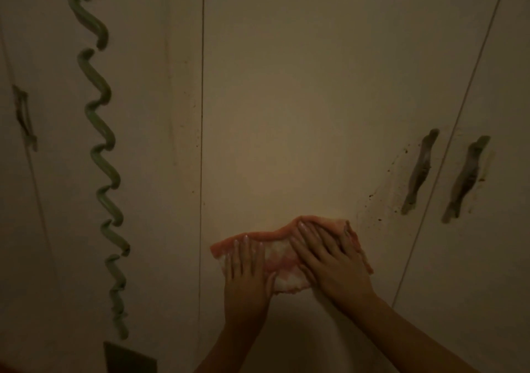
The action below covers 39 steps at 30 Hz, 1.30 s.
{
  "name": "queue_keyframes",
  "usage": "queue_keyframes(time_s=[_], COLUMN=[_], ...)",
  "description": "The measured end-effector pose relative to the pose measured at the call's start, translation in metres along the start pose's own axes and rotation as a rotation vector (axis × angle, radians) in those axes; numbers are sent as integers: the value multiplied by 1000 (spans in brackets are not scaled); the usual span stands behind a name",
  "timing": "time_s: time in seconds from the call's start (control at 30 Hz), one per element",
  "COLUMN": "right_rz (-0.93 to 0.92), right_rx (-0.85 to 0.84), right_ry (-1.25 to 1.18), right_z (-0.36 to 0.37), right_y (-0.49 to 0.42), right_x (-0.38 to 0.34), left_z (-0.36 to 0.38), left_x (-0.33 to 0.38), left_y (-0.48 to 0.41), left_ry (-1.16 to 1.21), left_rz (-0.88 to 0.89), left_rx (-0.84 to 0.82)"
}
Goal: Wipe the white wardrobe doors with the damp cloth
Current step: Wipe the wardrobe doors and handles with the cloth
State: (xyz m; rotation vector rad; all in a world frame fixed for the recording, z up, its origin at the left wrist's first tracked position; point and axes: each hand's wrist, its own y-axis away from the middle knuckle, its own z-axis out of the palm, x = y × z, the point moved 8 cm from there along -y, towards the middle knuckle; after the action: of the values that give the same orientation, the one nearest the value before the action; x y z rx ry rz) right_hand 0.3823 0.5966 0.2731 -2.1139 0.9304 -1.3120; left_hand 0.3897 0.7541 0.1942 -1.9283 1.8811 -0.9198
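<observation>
Both hands flat, fingers straight, gripping nothing: left hand (246, 275) and right hand (329, 261) press the pink cloth (282, 261) against the wardrobe door (286, 100), fingertips toward 12 o'clock.

The picture is dim, with a brown-yellow look all over. The lightest spot is a soft glow in the middle of the wardrobe door (286, 149), just above the cloth (282, 261). It gets darker out to the corners, and the bottom left is the darkest. A soft dark shadow sits low on the door between the two arms (415, 341). Everything looks a bit fuzzy. The two handles (420, 172) on the right are smeared. The line between the doors (461, 109) on the right leans over a lot.
</observation>
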Motion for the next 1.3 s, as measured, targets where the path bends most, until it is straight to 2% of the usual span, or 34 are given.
queue_keyframes(time_s=[0.23,0.63,0.8,1.0,1.3], right_rz=[14,144,195,198,59], right_rx=[46,147,173,125,92], right_ry=[12,44,30,-22,-15], right_z=[-21,-71,-83,-72,-30], right_y=[-49,-184,-222,-208,-119], right_x=[29,70,71,56,10], left_z=[-43,-181,-217,-200,-104], left_x=[3,-24,-34,-42,-46], left_y=[-35,-155,-182,-172,-85], left_ry=[9,-90,-77,-58,10], left_rz=[10,136,119,99,16], left_rx=[114,367,419,410,277])
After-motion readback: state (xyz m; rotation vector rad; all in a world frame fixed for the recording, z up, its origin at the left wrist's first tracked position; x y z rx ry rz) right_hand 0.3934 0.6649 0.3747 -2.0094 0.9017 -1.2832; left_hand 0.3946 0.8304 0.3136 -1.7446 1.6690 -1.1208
